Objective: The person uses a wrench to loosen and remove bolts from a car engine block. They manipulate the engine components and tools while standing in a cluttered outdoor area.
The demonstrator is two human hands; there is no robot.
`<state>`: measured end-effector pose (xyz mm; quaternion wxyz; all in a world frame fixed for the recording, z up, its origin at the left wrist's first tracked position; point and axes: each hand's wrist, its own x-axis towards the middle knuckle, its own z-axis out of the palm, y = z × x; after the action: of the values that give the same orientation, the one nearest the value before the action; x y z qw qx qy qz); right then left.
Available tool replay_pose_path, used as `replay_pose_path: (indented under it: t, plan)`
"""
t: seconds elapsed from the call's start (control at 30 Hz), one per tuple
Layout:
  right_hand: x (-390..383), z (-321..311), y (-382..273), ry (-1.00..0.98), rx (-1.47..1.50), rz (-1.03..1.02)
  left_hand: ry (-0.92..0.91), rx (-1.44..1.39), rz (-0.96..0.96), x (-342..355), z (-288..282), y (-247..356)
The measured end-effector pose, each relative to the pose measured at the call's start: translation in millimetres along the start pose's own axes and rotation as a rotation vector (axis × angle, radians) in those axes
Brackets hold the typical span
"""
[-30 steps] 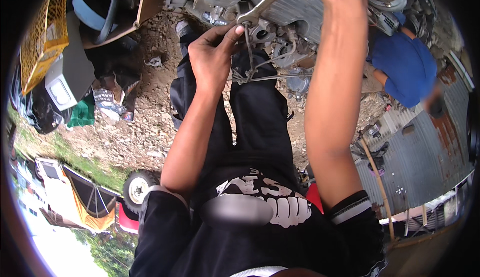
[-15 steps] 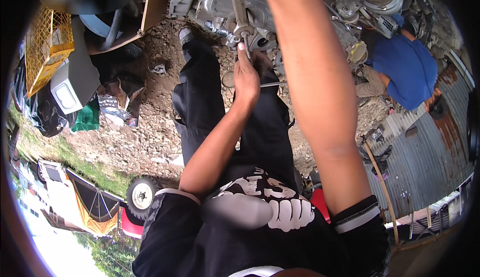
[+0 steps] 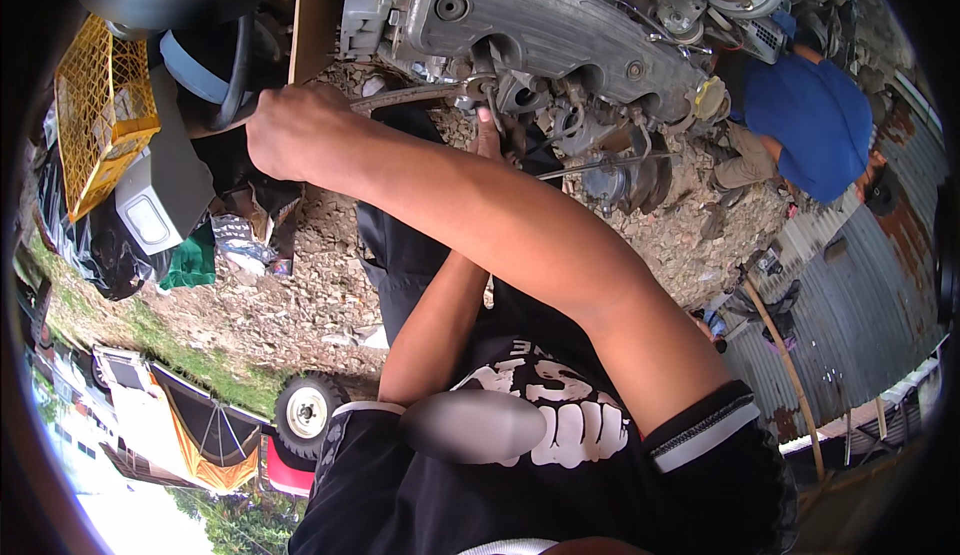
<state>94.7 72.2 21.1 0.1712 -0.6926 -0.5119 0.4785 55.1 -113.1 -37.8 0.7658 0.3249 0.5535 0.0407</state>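
Note:
A long metal wrench (image 3: 405, 98) lies nearly level, its head against the side of a grey engine (image 3: 520, 15). My right hand (image 3: 295, 133) is closed in a fist round the far left end of its handle, with my right forearm crossing over my left one. Close to the wrench's head, my left hand (image 3: 488, 140) has its thumb up along a short metal rod (image 3: 497, 118) and looks closed on it. My right forearm covers the rest of that hand, so most of its fingers are hidden.
A yellow plastic crate (image 3: 105, 125) and a grey box (image 3: 155, 195) stand at left beside a wooden board (image 3: 312, 20). Stony ground (image 3: 320, 245) lies below. Another person in a blue shirt (image 3: 810, 120) crouches at right by corrugated metal sheets (image 3: 850, 295).
My right hand has swung from the top of the view down to the left, turning the wrench handle from upright to nearly level. My left hand stays by the wrench's head.

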Motion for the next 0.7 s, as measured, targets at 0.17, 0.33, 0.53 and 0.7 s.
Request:
replay_pose_path:
  t: [0.17,0.33,0.53,0.7]
  plan:
    - [-8,35,8,-0.267,-0.217,-0.02,-0.023,0.049,-0.019,-4,-9,2]
    - [-19,75,20,-0.416,-0.231,0.15,-0.049,0.183,0.152,-18,-17,7]
    - [-47,134,63,-0.461,-0.383,0.17,-0.224,0.644,0.212,-11,-155,-91]
    - [-72,152,103,-0.513,-0.563,0.116,-0.334,0.998,-0.153,-36,-181,11]
